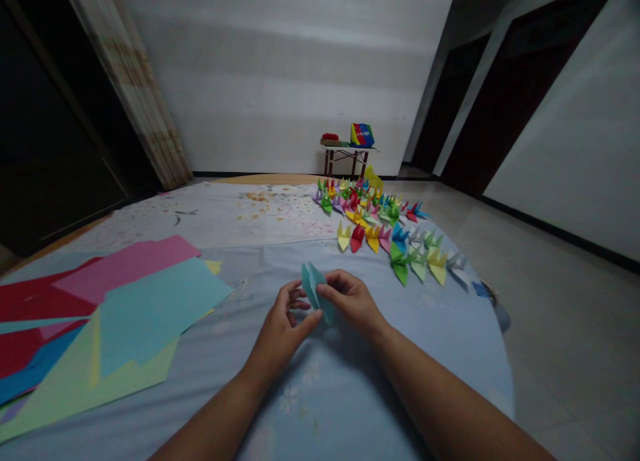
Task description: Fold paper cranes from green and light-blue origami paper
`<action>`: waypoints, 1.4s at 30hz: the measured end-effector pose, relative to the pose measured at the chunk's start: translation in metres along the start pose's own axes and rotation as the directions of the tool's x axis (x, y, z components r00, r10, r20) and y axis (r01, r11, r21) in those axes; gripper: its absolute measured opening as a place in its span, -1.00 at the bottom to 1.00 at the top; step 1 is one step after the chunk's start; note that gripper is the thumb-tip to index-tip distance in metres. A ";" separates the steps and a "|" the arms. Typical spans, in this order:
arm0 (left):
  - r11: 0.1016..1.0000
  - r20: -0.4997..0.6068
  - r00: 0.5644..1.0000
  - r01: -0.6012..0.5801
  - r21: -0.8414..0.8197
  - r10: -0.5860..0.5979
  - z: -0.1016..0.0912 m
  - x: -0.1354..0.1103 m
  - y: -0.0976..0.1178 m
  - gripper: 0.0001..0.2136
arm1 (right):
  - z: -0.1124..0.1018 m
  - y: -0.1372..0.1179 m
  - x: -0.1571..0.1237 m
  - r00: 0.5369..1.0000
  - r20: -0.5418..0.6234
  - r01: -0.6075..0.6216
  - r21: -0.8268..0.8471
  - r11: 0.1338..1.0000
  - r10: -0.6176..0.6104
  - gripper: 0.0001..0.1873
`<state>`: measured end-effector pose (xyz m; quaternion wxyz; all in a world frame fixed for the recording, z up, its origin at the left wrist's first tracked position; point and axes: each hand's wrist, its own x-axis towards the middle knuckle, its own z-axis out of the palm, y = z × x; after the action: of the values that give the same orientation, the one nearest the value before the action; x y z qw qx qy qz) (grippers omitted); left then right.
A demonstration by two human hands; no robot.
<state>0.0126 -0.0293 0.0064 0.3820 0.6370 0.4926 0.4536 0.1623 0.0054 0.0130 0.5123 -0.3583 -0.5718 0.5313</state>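
A folded piece of light-blue origami paper (312,282) is held up over the near middle of the table, its layers standing apart at the top. My right hand (354,302) pinches its right side, thumb in front and fingers behind. On the other side my left hand (284,319) has its fingers curled at the paper's left edge, the thumb against its lower part. Beyond my hands stand rows of folded paper cranes (373,237) in many colours. To the left lies a spread pile of coloured paper sheets (155,307), light blue and pale green on top.
A floral cloth covers the round table (440,374). Its curved edge runs down the right side, with tiled floor beyond. Against the far wall a small stand (350,149) carries a colourful box (362,135) and a red item (330,137).
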 end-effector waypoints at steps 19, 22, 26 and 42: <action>0.949 -0.161 0.957 -0.197 0.247 0.241 -0.012 -0.001 0.003 -0.75 | -0.011 -0.011 -0.004 0.876 0.173 0.478 -0.445 0.758 -0.451 -0.89; 0.996 -0.254 0.965 -0.053 0.068 0.068 -0.009 0.001 0.003 -0.63 | -0.011 -0.012 -0.005 0.838 0.189 0.535 -0.472 0.701 -0.512 -0.94; 0.961 -0.132 0.980 0.108 -0.255 -0.145 -0.005 0.001 0.010 -0.58 | -0.009 -0.012 -0.007 0.820 0.205 0.554 -0.515 0.654 -0.534 -0.92; 0.708 0.030 0.956 0.237 -0.665 -0.292 -0.002 0.003 0.008 -0.68 | -0.005 -0.004 -0.008 0.788 0.285 0.597 -0.568 0.566 -0.545 -0.80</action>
<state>0.0130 -0.0277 0.0152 0.6240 0.3649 0.4002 0.5632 0.1693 -0.0019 0.0150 0.4821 -0.2833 -0.8194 0.1264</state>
